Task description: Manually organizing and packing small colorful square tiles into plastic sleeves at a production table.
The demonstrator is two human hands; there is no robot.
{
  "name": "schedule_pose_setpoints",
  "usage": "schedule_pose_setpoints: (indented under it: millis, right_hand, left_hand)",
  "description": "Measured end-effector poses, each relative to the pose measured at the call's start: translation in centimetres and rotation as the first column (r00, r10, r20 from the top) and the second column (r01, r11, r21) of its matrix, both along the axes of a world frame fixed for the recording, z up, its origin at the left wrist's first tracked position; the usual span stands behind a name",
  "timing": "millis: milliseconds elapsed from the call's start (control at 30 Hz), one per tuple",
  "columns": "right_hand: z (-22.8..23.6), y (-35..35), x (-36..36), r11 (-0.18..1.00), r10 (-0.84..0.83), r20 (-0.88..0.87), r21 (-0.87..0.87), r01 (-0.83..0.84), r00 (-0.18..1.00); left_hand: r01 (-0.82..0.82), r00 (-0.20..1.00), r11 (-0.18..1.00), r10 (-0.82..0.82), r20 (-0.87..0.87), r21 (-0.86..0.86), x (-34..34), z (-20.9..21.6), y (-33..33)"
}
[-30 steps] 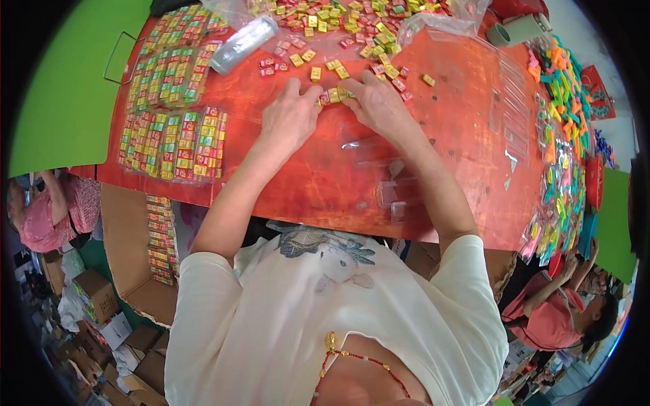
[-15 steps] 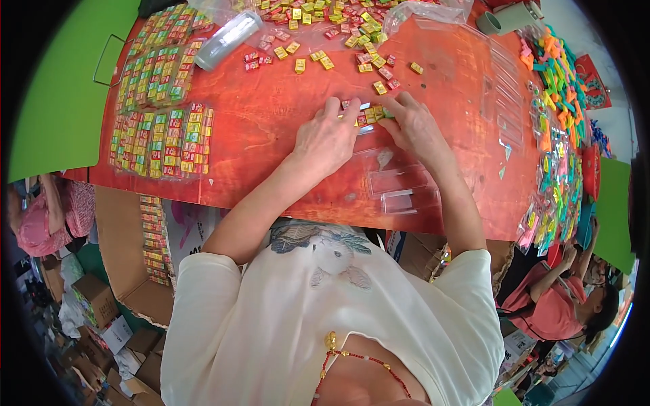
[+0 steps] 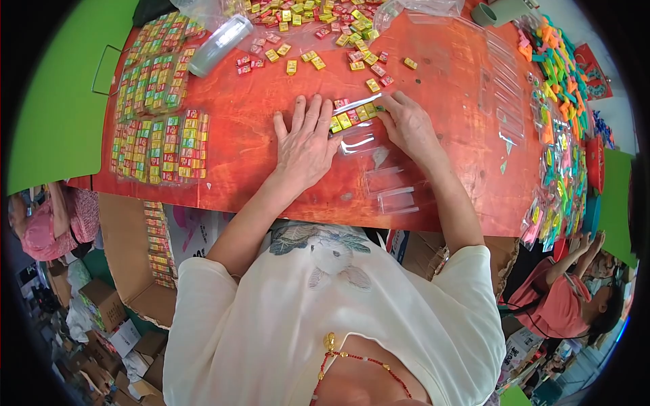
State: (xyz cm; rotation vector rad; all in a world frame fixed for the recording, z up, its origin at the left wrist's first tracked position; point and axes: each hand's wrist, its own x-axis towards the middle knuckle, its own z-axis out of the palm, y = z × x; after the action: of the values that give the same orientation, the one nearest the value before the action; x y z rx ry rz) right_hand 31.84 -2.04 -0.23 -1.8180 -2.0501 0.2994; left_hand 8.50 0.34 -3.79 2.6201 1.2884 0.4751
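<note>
One row of little boxes [image 3: 353,118] sits between two hands on the red table [image 3: 257,152]: the right hand [image 3: 408,127] pinches its right end, the left hand [image 3: 303,143] lies spread by its left. Over left, one clear roll [image 3: 221,45], three stacks of packs [image 3: 159,147].

A red table [image 3: 244,139] carries packed panels of small coloured blocks [image 3: 159,145] on the left, a clear cylinder [image 3: 221,46] at upper left, loose blocks [image 3: 328,18] at top centre, a short row of blocks [image 3: 353,117] mid-frame and colourful bagged pieces [image 3: 558,183] at right.
</note>
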Motion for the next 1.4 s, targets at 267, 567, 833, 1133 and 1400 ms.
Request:
schedule_pose_setpoints:
  millis: [267,567,833,1133,1400]
  right_hand:
    - [-0.4,0.0,-0.7,0.997,-0.053,-0.014,0.061,0.053,0.999]
    - [0.8,-0.8,-3.2,0.962,0.173,0.073,0.199,-0.185,0.982]
    - [0.8,-1.2,-4.0,0.971,0.195,0.165,0.108,-0.215,0.967]
    - [0.6,-1.2,-3.5,0.984,0.085,-0.124,0.166,-0.064,0.989]
    - [1.1,-0.5,-5.2,1.0,0.015,-0.488,-0.001,-0.017,0.873]
  left_hand:
    - [0.034,0.999,0.999,-0.033,0.044,-0.016,-0.5,0.0,0.3]
    - [0.019,0.987,0.999,-0.013,0.16,-0.036,-0.7,-0.3,0.6]
    - [-0.001,0.985,0.997,0.014,0.173,-0.071,-0.6,0.1,0.4]
    - [0.034,0.976,0.999,-0.033,0.213,-0.003,-0.4,-0.2,0.6]
    - [0.168,0.887,0.97,-0.226,0.404,0.173,0.5,1.3,0.8]
